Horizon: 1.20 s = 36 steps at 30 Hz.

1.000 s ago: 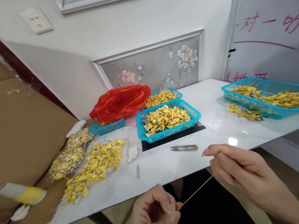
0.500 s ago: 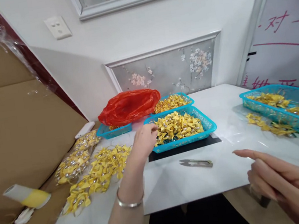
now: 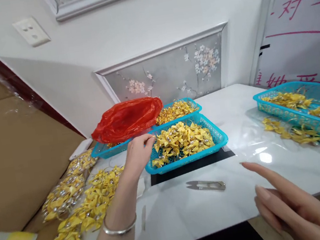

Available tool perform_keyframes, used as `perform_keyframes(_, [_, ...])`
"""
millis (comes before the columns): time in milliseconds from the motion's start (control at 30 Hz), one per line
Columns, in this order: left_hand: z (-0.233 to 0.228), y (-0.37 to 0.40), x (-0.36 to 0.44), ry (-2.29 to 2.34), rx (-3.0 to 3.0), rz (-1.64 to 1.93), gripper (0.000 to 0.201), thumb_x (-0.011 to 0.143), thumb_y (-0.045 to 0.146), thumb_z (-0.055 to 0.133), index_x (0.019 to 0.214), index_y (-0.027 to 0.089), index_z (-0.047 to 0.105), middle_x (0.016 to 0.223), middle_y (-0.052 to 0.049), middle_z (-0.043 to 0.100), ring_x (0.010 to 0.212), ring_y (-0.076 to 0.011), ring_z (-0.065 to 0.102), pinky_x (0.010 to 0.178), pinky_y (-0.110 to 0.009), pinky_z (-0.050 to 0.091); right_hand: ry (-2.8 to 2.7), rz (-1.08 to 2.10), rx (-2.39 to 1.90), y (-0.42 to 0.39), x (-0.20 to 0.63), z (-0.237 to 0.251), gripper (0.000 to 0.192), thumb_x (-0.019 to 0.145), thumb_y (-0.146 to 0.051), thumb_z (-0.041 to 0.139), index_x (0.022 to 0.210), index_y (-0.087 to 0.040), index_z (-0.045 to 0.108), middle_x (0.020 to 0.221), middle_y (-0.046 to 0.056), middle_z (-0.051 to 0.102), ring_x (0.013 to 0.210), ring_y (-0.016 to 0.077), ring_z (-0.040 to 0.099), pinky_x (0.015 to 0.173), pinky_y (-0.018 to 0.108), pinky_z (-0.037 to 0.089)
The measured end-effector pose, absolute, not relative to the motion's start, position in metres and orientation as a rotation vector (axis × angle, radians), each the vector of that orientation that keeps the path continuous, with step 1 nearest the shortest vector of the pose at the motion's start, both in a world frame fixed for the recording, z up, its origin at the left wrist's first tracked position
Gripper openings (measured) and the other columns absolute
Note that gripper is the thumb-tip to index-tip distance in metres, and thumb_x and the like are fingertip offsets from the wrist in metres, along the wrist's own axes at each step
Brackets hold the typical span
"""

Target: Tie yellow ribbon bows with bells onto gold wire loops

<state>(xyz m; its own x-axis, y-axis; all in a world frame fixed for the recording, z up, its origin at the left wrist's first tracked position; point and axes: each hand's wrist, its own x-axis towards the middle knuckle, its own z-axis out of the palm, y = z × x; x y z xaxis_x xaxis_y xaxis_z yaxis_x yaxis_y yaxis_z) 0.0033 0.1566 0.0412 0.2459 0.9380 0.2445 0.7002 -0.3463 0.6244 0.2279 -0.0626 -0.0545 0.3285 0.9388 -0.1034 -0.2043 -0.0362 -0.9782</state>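
From the head camera, my left hand [image 3: 137,155] is stretched out over the counter [image 3: 190,211], fingertips at the near-left rim of the middle blue basket [image 3: 219,137], which is heaped with small yellow folded pieces [image 3: 181,141]. The fingers are curled loosely; whether my grip has closed on one of the pieces I cannot tell, since the fingertips are hidden against the rim. A silver bangle [image 3: 120,229] sits on that wrist.

My right hand [image 3: 291,208] hovers at about four o'clock, just off the counter's near edge, fingers spread and pointing toward ten o'clock, gripping nothing.

The thread snips [image 3: 206,185] lie flat on the counter between my two hands, untouched. At nine o'clock of the basket lies a loose pile of yellow pieces on rings [image 3: 84,214], some bagged in clear plastic, which I judge to be finished work. At twelve o'clock are two more baskets, one under a red plastic bag [image 3: 127,118]; at two o'clock a long basket [image 3: 304,109] holds more. With the middle basket so full, I judge plenty is left.
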Motion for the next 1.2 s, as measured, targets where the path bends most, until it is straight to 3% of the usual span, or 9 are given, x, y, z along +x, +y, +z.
perform_keyframes(133, [0.037,0.121,0.008,1.341,1.884,0.892,0.024,0.097,0.029,0.050,0.090,0.014,0.068,0.089,-0.007,0.073,0.084,-0.0211,0.071,0.071,-0.033,0.059,-0.993,1.128,-1.133,-0.048,0.220,-0.051,0.043,0.095,-0.054,0.053,0.120,-0.021,0.065,0.054,-0.003,0.049,0.051,0.0131,0.043,0.049,0.026,0.033])
perform_keyframes(233, [0.031,0.079,0.015,1.203,1.707,0.871,0.024,0.094,0.033,0.054,0.086,0.016,0.069,0.083,-0.006,0.074,0.074,-0.0185,0.071,0.064,-0.029,0.059,-1.135,1.076,-1.089,-0.040,0.212,-0.042,0.032,0.097,-0.047,0.053,0.106,-0.022,0.070,0.070,0.002,0.057,0.053,0.0120,0.044,0.046,0.024,0.034])
perform_keyframes(433, [0.024,0.013,0.019,0.910,1.035,0.852,0.020,0.081,0.033,0.078,0.077,0.014,0.073,0.070,-0.002,0.071,0.060,-0.0106,0.066,0.056,-0.017,0.056,-1.327,1.106,-1.040,-0.046,0.193,-0.029,0.027,0.098,-0.039,0.050,0.108,-0.022,0.068,0.083,0.003,0.062,0.057,0.0116,0.049,0.048,0.022,0.041])
perform_keyframes(567, [0.010,-0.008,0.013,0.802,0.703,0.954,0.017,0.076,0.026,0.082,0.075,0.014,0.070,0.068,0.000,0.069,0.057,-0.0084,0.064,0.054,-0.015,0.055,-1.352,1.205,-0.987,-0.064,0.177,-0.038,0.014,0.093,-0.032,0.058,0.098,-0.024,0.068,0.077,0.000,0.061,0.055,0.0111,0.049,0.048,0.021,0.041])
perform_keyframes(700, [-0.004,-0.027,0.011,0.717,0.437,0.988,0.015,0.074,0.018,0.084,0.079,0.014,0.070,0.068,0.002,0.066,0.059,-0.0094,0.067,0.055,-0.017,0.057,-1.337,1.039,-0.926,-0.079,0.162,-0.039,0.023,0.085,-0.021,0.068,0.107,-0.028,0.067,0.082,-0.003,0.060,0.055,0.0093,0.051,0.052,0.020,0.045])
perform_keyframes(767, [-0.008,-0.037,0.011,0.689,0.361,0.979,0.015,0.073,0.015,0.084,0.080,0.013,0.070,0.069,0.002,0.066,0.060,-0.0094,0.067,0.055,-0.016,0.057,-1.362,1.004,-0.931,-0.083,0.158,-0.035,0.011,0.089,-0.021,0.064,0.099,-0.026,0.066,0.078,-0.004,0.059,0.058,0.0095,0.053,0.055,0.019,0.045])
perform_keyframes(867, [-0.010,-0.055,0.010,0.691,0.337,0.956,0.013,0.076,0.015,0.081,0.085,0.012,0.072,0.074,-0.001,0.068,0.065,-0.0095,0.068,0.058,-0.016,0.056,-1.403,1.045,-0.969,-0.088,0.157,-0.028,0.014,0.096,-0.023,0.055,0.083,-0.022,0.062,0.071,-0.004,0.057,0.060,0.0093,0.050,0.054,0.018,0.042])
perform_keyframes(1033, [-0.013,-0.082,-0.009,0.907,0.623,1.121,0.022,0.083,0.024,0.075,0.104,0.022,0.071,0.112,-0.007,0.069,0.103,-0.0205,0.064,0.078,-0.026,0.055,-1.411,1.124,-0.978,-0.101,0.162,-0.020,0.022,0.098,-0.027,0.051,0.078,-0.021,0.057,0.068,-0.004,0.053,0.057,0.0090,0.043,0.051,0.019,0.037])
perform_keyframes(1200, [-0.014,-0.099,-0.024,1.017,1.036,1.131,0.036,0.083,0.054,0.069,0.084,0.018,0.072,0.070,-0.001,0.060,0.062,-0.0117,0.050,0.055,-0.020,0.042,-1.544,0.989,-1.010,-0.106,0.158,-0.019,0.021,0.098,-0.023,0.052,0.078,-0.021,0.058,0.066,-0.005,0.050,0.055,0.0084,0.042,0.050,0.020,0.034])
